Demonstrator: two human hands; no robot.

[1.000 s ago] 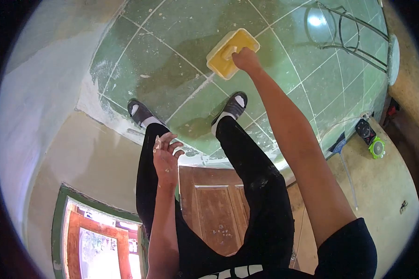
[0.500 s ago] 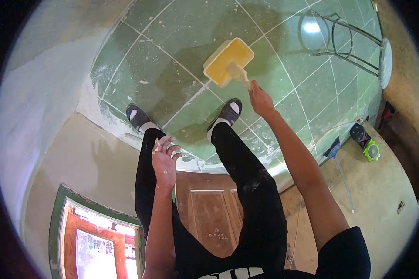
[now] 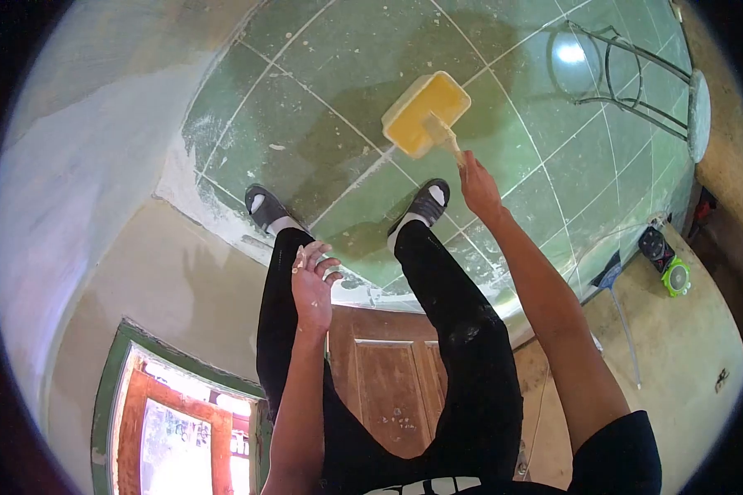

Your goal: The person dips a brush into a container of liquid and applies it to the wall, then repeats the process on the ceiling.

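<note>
My right hand [image 3: 478, 183] is closed around the handle of a paintbrush [image 3: 440, 129]. The brush's pale, coated head overlaps the inside of a rectangular tub [image 3: 450, 89] that holds yellow-orange material. That tub rests on the green tiled floor [image 3: 322, 153], ahead of my feet. My left hand [image 3: 312, 285] is raised above my left leg with its fingers apart and loosely bent, holding nothing. Pale smears cover its fingertips and parts of the palm.
A metal-legged stool [image 3: 652, 91] lies at the upper right. Near the right wall are a black-and-green device [image 3: 664, 260] and a blue long-handled tool [image 3: 615, 289]. Pale walls [image 3: 82, 165] curve along the left, and a brown panelled door [image 3: 392, 379] shows below my legs.
The whole view has shifted slightly, so the tub, feet and both hands appear farther right and lower. The brush stays over the tub in my right hand.
</note>
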